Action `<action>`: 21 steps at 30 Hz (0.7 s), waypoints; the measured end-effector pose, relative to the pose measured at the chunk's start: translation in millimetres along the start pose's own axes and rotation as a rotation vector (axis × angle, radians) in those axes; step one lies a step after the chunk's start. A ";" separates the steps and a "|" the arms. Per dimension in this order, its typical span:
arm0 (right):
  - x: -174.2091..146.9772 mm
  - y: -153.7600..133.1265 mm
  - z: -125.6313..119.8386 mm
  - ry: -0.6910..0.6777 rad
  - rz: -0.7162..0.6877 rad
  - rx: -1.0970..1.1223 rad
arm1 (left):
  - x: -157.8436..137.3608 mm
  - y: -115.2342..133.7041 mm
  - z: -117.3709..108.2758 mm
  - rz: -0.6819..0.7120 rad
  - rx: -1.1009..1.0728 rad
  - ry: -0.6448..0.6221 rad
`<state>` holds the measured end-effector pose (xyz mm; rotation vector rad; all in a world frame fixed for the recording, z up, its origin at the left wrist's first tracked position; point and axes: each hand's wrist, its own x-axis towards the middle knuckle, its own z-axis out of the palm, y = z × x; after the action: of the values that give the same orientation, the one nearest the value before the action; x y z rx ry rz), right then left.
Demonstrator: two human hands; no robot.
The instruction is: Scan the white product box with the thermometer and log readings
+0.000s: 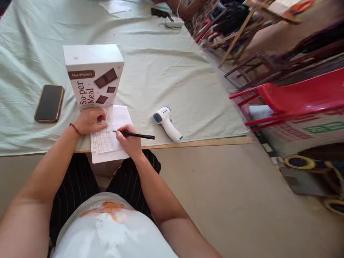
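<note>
My right hand (131,141) grips a black pen (139,135), its tip over a sheet of paper (120,116) covered in small writing. The sheet lies at the table's front edge, its lower part overhanging. On the paper's left side rests my left hand (91,121), thumb and fingers apart, holding nothing. Just behind the paper stands a white box (94,80) labelled "Su-per Meal", with brown squares printed on it. Right of my right hand lies a white and blue infrared thermometer (168,123).
A phone (49,103) lies left of the box on the pale green tablecloth (174,79). At the far edge are a dark object (160,13), a white object (173,23) and part of another person (188,9). A red plastic chair (303,96) stands at the right.
</note>
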<state>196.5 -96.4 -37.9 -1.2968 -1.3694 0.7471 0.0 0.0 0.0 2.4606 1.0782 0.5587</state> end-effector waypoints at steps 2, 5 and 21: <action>0.8 0.5 -0.9 -0.012 -0.011 -0.015 | -1.2 0.1 1.1 0.002 0.002 0.000; 1.5 0.8 -2.8 -0.039 -0.021 -0.016 | -2.2 -1.1 2.7 0.002 0.007 0.004; 0.1 -2.7 -2.8 -0.022 0.031 0.142 | -0.8 -9.8 8.2 0.175 0.102 -0.163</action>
<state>198.4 -97.5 -34.7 -1.2032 -1.2918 0.8665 -2.2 3.9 -12.0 2.6538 0.8524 0.3538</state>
